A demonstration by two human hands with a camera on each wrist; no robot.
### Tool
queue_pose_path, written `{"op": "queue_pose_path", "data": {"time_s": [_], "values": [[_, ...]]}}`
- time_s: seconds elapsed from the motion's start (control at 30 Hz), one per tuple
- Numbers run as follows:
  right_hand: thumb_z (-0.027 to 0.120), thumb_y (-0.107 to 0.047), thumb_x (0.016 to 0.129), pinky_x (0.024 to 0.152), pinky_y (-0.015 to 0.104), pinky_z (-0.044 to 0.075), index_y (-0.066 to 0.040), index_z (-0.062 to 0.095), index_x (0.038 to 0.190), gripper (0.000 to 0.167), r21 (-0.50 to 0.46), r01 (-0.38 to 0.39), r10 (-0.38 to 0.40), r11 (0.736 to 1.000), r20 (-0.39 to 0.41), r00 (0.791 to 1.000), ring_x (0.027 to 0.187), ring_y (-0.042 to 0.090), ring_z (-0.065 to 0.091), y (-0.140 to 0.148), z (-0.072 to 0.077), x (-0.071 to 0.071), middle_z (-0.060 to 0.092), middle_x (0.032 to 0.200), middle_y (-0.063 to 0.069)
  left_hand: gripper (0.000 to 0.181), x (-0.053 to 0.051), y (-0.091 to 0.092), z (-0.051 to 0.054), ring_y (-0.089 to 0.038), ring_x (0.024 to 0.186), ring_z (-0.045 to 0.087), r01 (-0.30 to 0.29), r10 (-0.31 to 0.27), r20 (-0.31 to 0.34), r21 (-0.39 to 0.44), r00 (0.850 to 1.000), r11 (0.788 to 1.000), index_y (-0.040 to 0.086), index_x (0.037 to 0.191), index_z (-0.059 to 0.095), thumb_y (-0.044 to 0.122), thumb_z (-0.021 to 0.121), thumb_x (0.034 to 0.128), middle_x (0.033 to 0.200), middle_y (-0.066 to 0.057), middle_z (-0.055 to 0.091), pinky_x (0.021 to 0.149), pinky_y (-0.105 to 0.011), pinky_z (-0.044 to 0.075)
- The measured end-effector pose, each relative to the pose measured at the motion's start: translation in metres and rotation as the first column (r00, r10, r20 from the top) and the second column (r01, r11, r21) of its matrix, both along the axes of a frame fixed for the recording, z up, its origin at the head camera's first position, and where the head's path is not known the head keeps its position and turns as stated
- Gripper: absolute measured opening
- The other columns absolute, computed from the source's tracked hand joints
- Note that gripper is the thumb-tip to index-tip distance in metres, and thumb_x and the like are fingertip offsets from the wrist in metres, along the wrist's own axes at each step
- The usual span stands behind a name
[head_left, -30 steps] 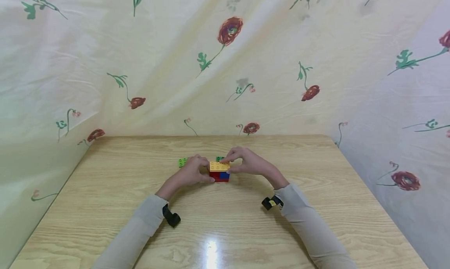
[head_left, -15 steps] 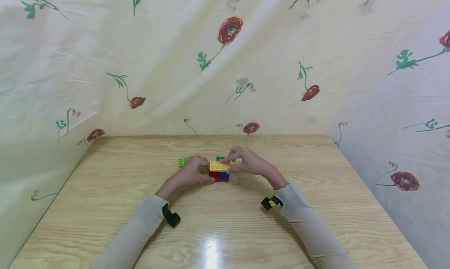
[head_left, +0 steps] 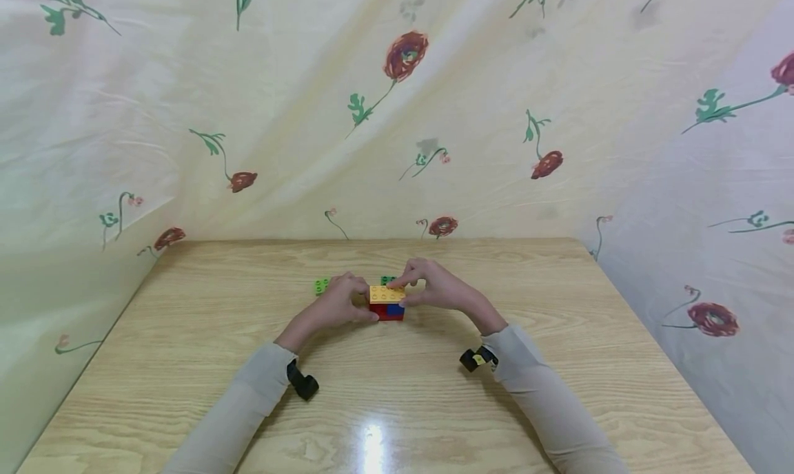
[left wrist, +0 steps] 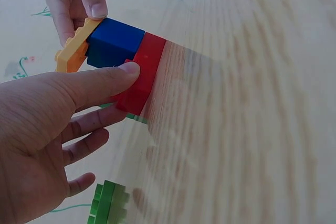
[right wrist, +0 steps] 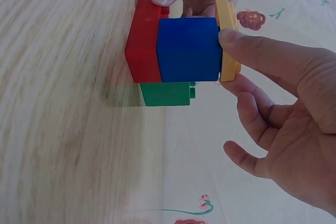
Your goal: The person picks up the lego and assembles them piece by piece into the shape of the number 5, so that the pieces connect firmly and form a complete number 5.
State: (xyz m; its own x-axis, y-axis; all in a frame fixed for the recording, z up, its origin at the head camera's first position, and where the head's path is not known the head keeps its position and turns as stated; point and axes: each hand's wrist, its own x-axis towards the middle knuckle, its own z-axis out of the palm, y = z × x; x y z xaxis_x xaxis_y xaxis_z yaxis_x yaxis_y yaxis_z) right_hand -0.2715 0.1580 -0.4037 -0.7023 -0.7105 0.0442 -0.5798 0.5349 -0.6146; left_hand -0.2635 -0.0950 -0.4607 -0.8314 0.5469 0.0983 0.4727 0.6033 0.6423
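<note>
Build's probably partway along; the red block point(left wrist: 153, 59) is down on the table point(head_left: 446, 405), the blue block point(right wrist: 189, 50) is on top of it, and the yellow plate point(head_left: 383, 295) is up on the blue block; what's left seems to be pressing the yellow plate down, since there looks to be a thin dark gap under it; left hand point(head_left: 338, 305) is gripping the red block between thumb and fingers, right hand point(head_left: 437, 286) is pinching the yellow plate, so the stuck-together bit sits right between the two; count goes one red, one blue, one yellow, two green; the light green block point(head_left: 320, 286) is just beside the left hand on its outer side, the dark green block point(right wrist: 165, 94) just beyond both hands' fingertips; neither green is attached, and no telling if they're needed.
</note>
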Motion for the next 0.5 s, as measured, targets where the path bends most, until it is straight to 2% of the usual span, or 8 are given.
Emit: {"op": "queue_pose_path", "data": {"time_s": [0.3,0.5], "values": [[0.080,-0.011,0.088,0.088,0.052,0.050,-0.013,0.075,0.124,0.037,0.007,0.008,-0.008,1.000,0.009,1.000,0.099,0.028,0.056,0.0002,-0.0009,-0.0001,0.065,0.099,0.012,0.021,0.0003,0.0003,-0.0013,-0.014,0.095,0.051,0.003,-0.003,0.008,0.005,1.000,1.000,0.017,0.093,0.078,0.031,0.088,0.0804,0.098,0.006,0.074,0.092,-0.039,0.034],[0.080,-0.012,0.088,0.082,0.037,0.046,-0.014,0.075,0.124,0.037,0.030,0.022,-0.022,0.999,0.003,1.000,0.095,0.025,0.053,-0.0015,0.0006,0.0008,0.064,0.097,0.010,0.020,0.0012,-0.0003,-0.0006,-0.014,0.093,0.050,0.006,-0.006,0.003,0.006,1.000,1.000,0.018,0.089,0.077,0.032,0.088,0.0807,0.095,0.007,0.073,0.089,-0.038,0.033]]}}
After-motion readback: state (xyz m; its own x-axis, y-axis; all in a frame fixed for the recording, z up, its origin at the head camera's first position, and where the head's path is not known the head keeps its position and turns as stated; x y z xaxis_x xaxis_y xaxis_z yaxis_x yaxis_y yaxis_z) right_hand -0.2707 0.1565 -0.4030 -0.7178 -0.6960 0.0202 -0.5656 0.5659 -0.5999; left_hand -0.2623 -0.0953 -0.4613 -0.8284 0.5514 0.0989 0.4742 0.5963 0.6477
